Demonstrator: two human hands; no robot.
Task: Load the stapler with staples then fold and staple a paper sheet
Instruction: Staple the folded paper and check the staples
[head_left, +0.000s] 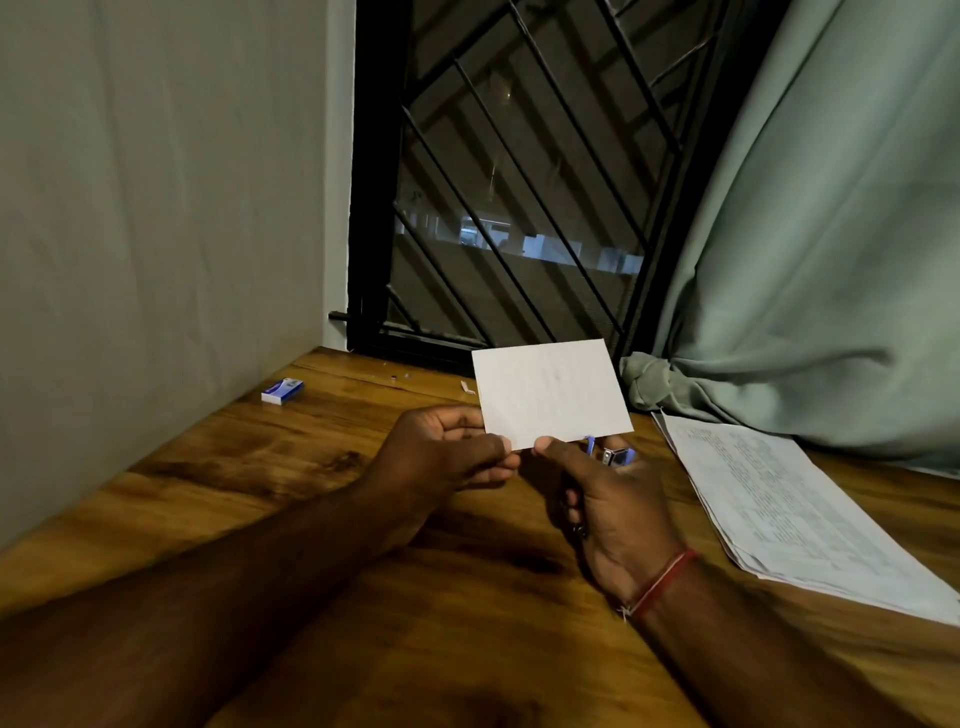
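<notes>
**Folded sheet held up for the stapler**

Nearest, below the folded sheet (553, 395), both forearms reach in over the wooden table (363, 597), the right wrist ringed by a red thread (662, 582). Just under the sheet's bottom edge, the right hand (613, 509) has its fingers curled round the small blue-and-silver stapler (615, 456), nose pointing up at the paper and thumb tip pressed to that edge. This looks like lining up the mouth for the staple. Whether paper sits inside the mouth cannot be told.

At the sheet's lower left corner, the left hand (447, 452) pinches the paper between thumb and bent fingers. It holds the sheet upright and clear of the table, probably to keep the layers together and the edge steady. Folding appears done and stapling is the step in hand.

Right of the sheet lies a stack of printed pages (779, 499). Well to its left, by the wall, lies the staple box (282, 391). Behind it are a green curtain (805, 260) and a barred window (519, 208).
</notes>
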